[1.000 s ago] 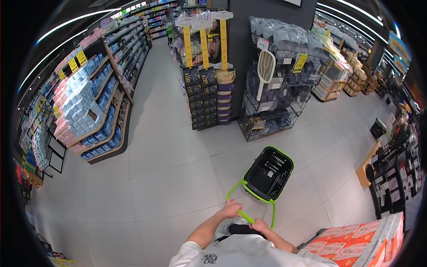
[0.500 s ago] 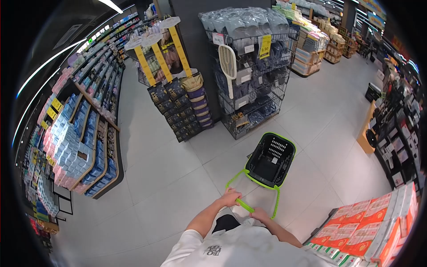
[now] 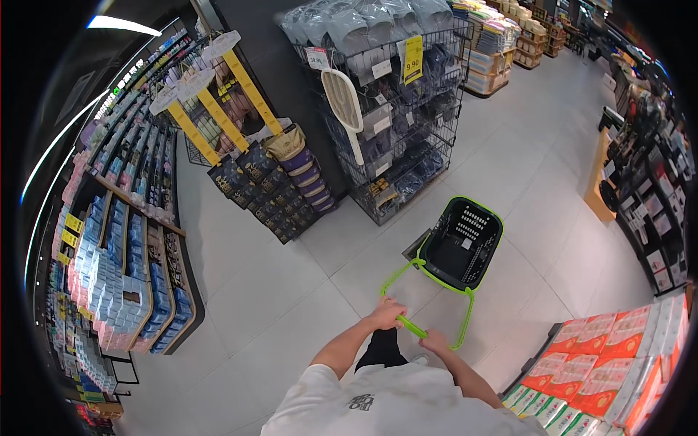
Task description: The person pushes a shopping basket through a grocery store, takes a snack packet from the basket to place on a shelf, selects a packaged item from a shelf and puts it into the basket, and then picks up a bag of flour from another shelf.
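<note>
left hand point(image 3: 389, 314): wrapped round one end of the green handle point(image 3: 412, 326).
right hand point(image 3: 435, 340): wrapped round the other end, apart from the left; the spacing probably lets both arms steer evenly.
basket point(image 3: 452, 265): on the floor point(image 3: 276, 320) beyond the hands, near the bottom corner of the wire rack point(image 3: 456, 87); its long handle seems made to spare stooping.
white racket point(image 3: 342, 100): hangs at the rack's front corner, presumably to catch the eye.
yellow price tag point(image 3: 412, 59): faces outward, likely for easy reading.
orange packs point(image 3: 600, 352): stacked in rows, perhaps for stability.
</note>
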Demonstrator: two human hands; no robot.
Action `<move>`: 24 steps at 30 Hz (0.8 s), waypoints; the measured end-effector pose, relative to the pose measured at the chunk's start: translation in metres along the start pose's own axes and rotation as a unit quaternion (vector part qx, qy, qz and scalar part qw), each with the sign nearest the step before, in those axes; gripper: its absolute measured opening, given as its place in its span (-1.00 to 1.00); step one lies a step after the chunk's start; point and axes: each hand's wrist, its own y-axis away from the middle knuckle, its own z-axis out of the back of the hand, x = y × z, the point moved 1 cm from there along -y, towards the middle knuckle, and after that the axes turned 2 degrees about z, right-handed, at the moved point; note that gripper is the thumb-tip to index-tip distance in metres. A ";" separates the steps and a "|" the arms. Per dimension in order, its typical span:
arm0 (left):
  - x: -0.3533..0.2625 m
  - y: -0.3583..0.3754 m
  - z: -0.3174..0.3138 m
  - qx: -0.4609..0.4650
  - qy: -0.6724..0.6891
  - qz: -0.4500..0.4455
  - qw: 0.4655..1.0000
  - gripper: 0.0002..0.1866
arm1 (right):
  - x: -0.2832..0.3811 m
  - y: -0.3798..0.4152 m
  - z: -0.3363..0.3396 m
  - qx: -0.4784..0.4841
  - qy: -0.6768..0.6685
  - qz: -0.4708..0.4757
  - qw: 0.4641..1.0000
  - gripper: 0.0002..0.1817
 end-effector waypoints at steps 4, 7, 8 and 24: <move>0.032 -0.044 0.031 -0.001 0.021 -0.029 0.999 -0.63 | 0.022 -0.029 0.024 -0.048 -0.038 -0.006 0.998 -0.66; 0.053 -0.081 0.067 0.027 0.017 -0.051 0.998 -0.62 | 0.046 -0.050 0.056 -0.031 -0.063 -0.051 0.996 -0.61; 0.062 -0.093 0.079 0.032 0.013 -0.062 0.997 -0.62 | 0.057 -0.057 0.065 -0.039 -0.075 -0.063 0.995 -0.61; 0.076 -0.256 0.139 0.048 0.008 -0.128 0.991 -0.62 | 0.049 -0.138 0.175 -0.177 -0.047 -0.141 0.973 -0.67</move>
